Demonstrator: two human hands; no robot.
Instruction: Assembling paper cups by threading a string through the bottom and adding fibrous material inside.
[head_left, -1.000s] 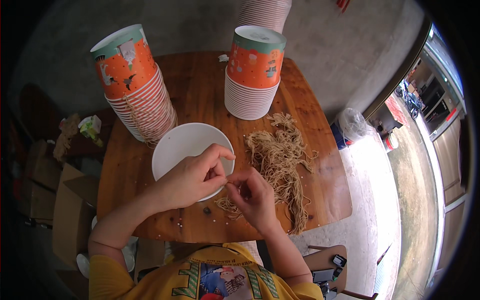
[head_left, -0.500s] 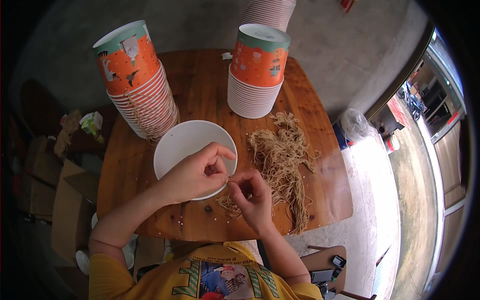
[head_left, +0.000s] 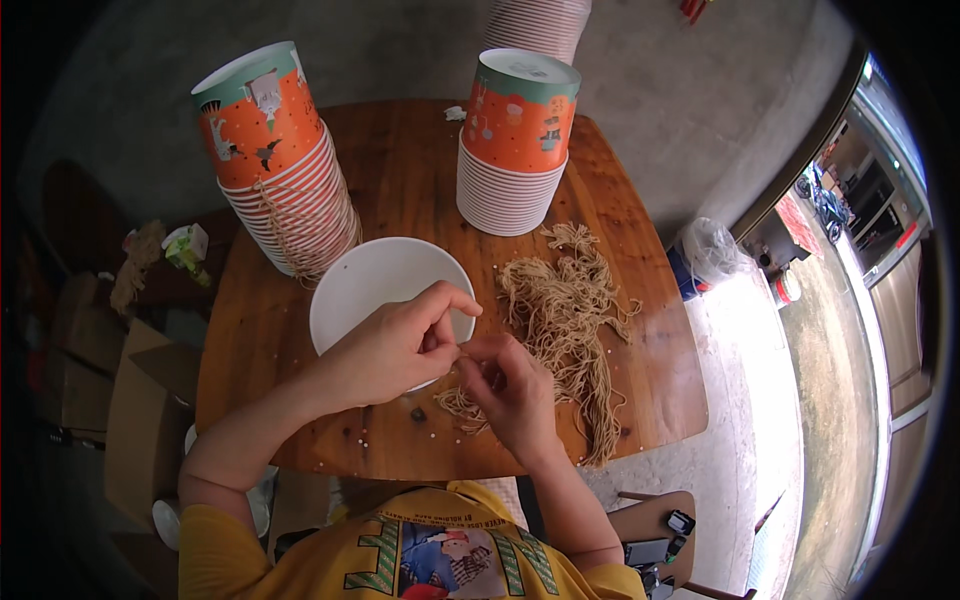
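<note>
A white round paper tub (head_left: 385, 270) sits mouth-up on the table, and both of my hands meet over its near right rim. My left hand (head_left: 405, 345) is closed in a pinch over the tub, its index finger raised and bent. Tip to tip with it, my right hand (head_left: 510, 390) pinches just outside the rim. Whatever lies between the fingertips is too small to make out. A loose heap of tan cord (head_left: 560, 310) spreads to the right of my right hand, with some strands reaching under it.
An upside-down stack of orange and green paper tubs (head_left: 265, 120) with cords hung down its side leans at the back left. A second stack (head_left: 520, 120) stands at the back right. White specks dot the wooden table (head_left: 650, 400). An open cardboard box (head_left: 145, 430) is at left.
Both hands have shifted slightly to the right and stay pinched together. My right hand has turned a little. The tub and the stacks look nearly the same.
</note>
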